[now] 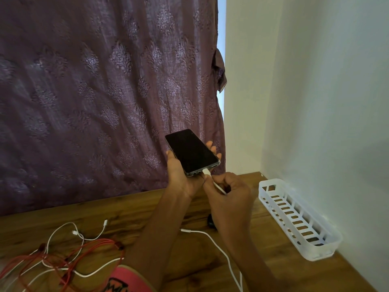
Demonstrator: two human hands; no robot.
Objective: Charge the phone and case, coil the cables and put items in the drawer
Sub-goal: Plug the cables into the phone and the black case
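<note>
My left hand [181, 175] holds a black phone [191, 152] above the wooden table, screen up and dark, fingers wrapped round its far edge. My right hand [229, 192] pinches a white cable [217, 187] just behind its plug. The white plug [206, 172] sits in the port at the phone's near end. A small black object [211, 222] lies on the table, mostly hidden behind my right forearm. Another white cable [219, 247] runs across the table under my right arm.
A tangle of red and white cables [63, 256] lies on the wooden table [126, 209] at the lower left. A white slotted plastic basket [299, 218] stands along the right wall. A purple patterned curtain [105, 91] hangs behind the table.
</note>
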